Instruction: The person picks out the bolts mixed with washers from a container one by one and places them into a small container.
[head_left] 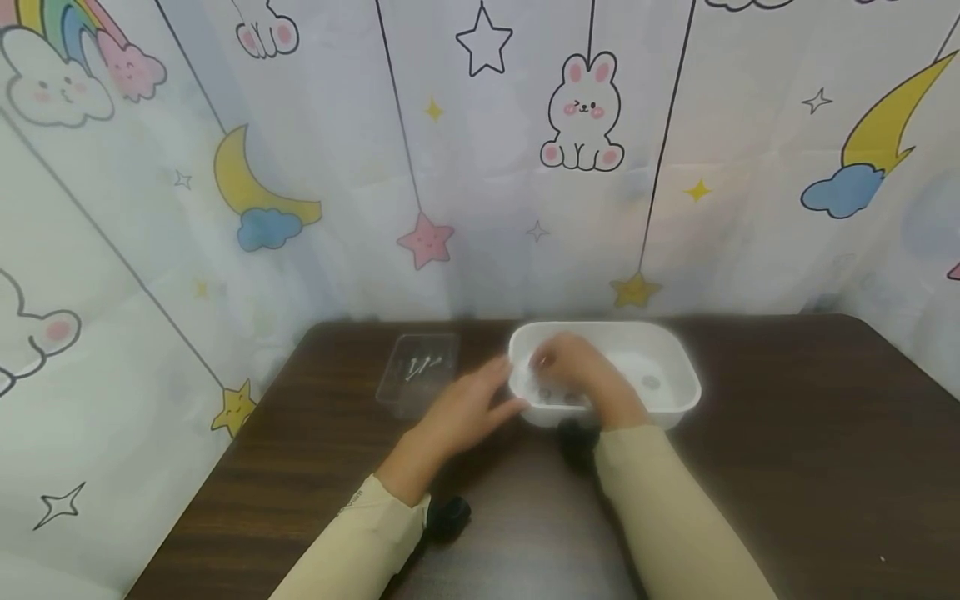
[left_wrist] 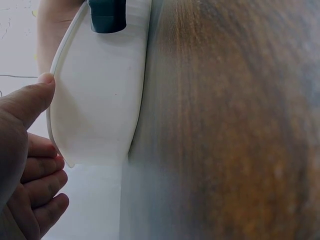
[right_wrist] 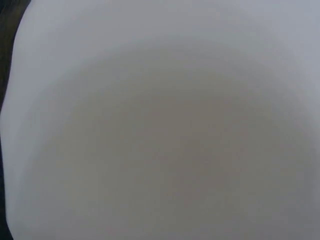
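Observation:
A white oval plastic tub (head_left: 678, 396) sits at the back of the table, with a few small clear pieces (head_left: 651, 382) on its floor. My left hand (head_left: 468, 408) rests against the tub's left end. In the left wrist view its thumb (left_wrist: 40, 95) touches the near rim, while relaxed fingers (left_wrist: 47, 185) lie by the end rim. My right hand (head_left: 581, 367) reaches inside the tub's left half, fingers bent down; I cannot tell whether they hold anything. The right wrist view shows only a blurred, close pale tub wall (right_wrist: 160, 60).
Left of the tub stands a clear plastic container (head_left: 392, 392) with several small white sticks (head_left: 422, 367) in it. The dark wood table (head_left: 810, 450) meets a printed curtain (head_left: 487, 167) at the back and left. A tiny white speck (head_left: 882, 558) lies at front right.

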